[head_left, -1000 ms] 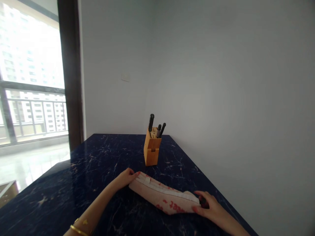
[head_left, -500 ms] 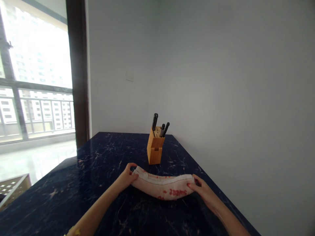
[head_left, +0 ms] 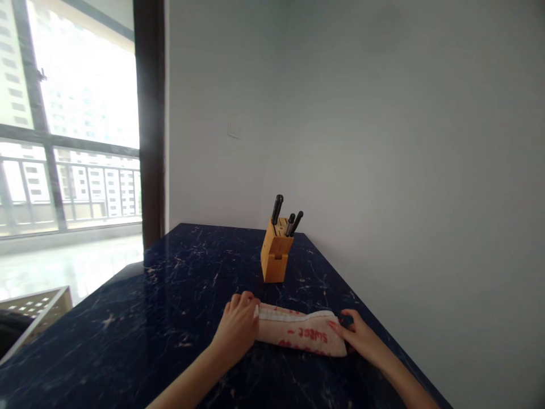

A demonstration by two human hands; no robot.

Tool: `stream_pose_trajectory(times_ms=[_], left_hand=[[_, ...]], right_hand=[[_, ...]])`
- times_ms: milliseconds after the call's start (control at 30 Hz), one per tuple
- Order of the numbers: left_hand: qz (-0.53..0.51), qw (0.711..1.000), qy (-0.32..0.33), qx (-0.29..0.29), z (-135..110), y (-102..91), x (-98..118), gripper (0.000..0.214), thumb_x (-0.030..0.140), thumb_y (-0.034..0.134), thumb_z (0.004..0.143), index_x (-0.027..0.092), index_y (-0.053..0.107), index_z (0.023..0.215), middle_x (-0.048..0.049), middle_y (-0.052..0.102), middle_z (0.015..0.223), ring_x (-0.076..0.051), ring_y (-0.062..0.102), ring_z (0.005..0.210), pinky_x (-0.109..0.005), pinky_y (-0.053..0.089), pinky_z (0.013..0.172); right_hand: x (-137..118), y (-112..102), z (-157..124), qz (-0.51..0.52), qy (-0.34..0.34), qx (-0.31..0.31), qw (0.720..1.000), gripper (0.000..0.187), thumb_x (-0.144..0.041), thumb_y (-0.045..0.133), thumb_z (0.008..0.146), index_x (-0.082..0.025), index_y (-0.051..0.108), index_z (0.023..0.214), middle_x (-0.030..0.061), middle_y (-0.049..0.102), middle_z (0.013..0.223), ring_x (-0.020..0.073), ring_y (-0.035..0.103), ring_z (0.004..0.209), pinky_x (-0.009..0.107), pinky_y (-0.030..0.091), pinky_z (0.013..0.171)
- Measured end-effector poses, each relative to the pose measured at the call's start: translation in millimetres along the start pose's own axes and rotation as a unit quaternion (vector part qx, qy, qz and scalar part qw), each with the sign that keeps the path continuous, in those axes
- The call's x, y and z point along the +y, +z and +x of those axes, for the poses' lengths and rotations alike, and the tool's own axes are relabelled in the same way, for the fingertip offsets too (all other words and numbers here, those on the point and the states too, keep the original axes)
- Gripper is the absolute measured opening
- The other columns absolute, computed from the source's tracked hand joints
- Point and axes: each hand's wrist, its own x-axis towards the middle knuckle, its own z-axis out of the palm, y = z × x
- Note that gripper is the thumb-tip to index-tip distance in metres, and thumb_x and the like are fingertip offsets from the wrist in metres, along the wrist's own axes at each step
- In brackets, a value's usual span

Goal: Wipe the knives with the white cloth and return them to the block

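A folded white cloth (head_left: 298, 334) with red lettering lies on the dark blue marbled counter (head_left: 179, 318), close to me. My left hand (head_left: 238, 326) rests on the cloth's left end, fingers curled over its edge and gripping it. My right hand (head_left: 360, 336) touches the cloth's right end, fingertips laid against the fabric. The cloth sits flat between both hands.
A wooden knife block (head_left: 276, 255) with black-handled knives stands behind the cloth, near the grey wall (head_left: 404, 170) on the right. A large window (head_left: 68, 130) and dark frame are at the left. A pale slatted crate (head_left: 38, 307) sits low beside the counter's left edge.
The cloth has become shorter, its left end brought in toward the right. My left hand moved right with it and now covers that end. The camera has swung slightly left.
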Motion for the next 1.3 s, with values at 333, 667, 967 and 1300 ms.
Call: stream_pose_trajectory(times_ms=[333,667,967,1300], left_hand=[[-0.030,0.993,0.100,-0.045,-5,2.0,32,0.031,0.018,0.040,0.077,0.023,0.058,0.101,-0.0051,0.055,0.102,-0.023,0.043,0.099,-0.036,0.032,0.087],[-0.022,0.999,0.032,-0.027,6,-18.2,-18,0.028,0.014,0.040,0.076,0.021,0.060,0.095,-0.0046,0.056,0.094,-0.020,0.046,0.091,-0.032,0.033,0.085],[-0.069,0.975,0.182,-0.112,-25,22.7,53,0.042,0.014,0.044,0.073,0.022,0.052,0.114,-0.0078,0.054,0.109,-0.024,0.046,0.096,-0.036,0.035,0.085],[-0.035,0.974,0.181,-0.128,-26,49.0,60,0.055,0.031,0.047,0.078,0.018,0.037,0.130,-0.0110,0.047,0.126,-0.032,0.041,0.109,-0.043,0.033,0.090]], right_hand=[[-24,0,-25,-0.229,-0.004,0.060,0.972,0.028,-0.052,0.048,0.071,-0.027,0.055,0.081,-0.0006,0.063,0.079,0.0243,0.057,0.081,0.035,0.035,0.066],[-20,3,-18,-0.253,0.013,0.036,0.967,0.028,-0.049,0.047,0.071,-0.023,0.057,0.071,0.0036,0.065,0.082,0.0260,0.057,0.084,0.038,0.034,0.069],[-30,-12,-4,-0.178,-0.005,0.031,0.983,0.017,-0.037,0.050,0.068,-0.021,0.052,0.062,0.0001,0.061,0.066,0.0208,0.057,0.071,0.030,0.035,0.062],[-189,38,-17,-0.323,-0.193,0.088,0.922,0.011,-0.023,0.050,0.068,-0.021,0.048,0.078,0.0001,0.062,0.068,0.0192,0.058,0.068,0.030,0.032,0.067]])
